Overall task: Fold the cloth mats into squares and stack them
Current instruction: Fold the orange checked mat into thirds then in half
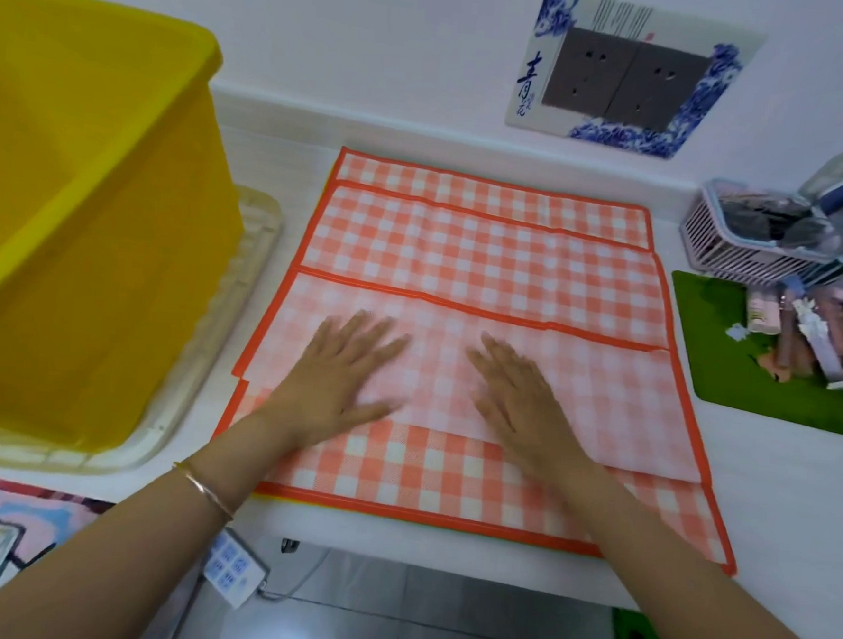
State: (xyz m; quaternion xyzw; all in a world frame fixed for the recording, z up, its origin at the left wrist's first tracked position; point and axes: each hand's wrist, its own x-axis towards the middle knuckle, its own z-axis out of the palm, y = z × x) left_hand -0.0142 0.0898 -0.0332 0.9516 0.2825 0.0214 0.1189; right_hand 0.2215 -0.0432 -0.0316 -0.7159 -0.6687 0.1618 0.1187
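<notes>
Orange-and-white checked cloth mats (487,254) with orange borders lie overlapping on the white table (770,469). The nearest upper layer (617,395) shows its paler underside and is folded over the layer beneath it. My left hand (342,378) lies flat on this pale layer, fingers straight and spread. My right hand (518,394) presses flat on it too, a little to the right. A thin yellow and green edge (398,513) peeks out under the front border.
A large yellow plastic bin (71,199) stands on a clear tray (242,318) at the left. A green mat (760,389) with small bottles and a pink basket (739,250) sit at the right. Wall sockets (626,80) are behind. A power strip (236,574) hangs below the table's front edge.
</notes>
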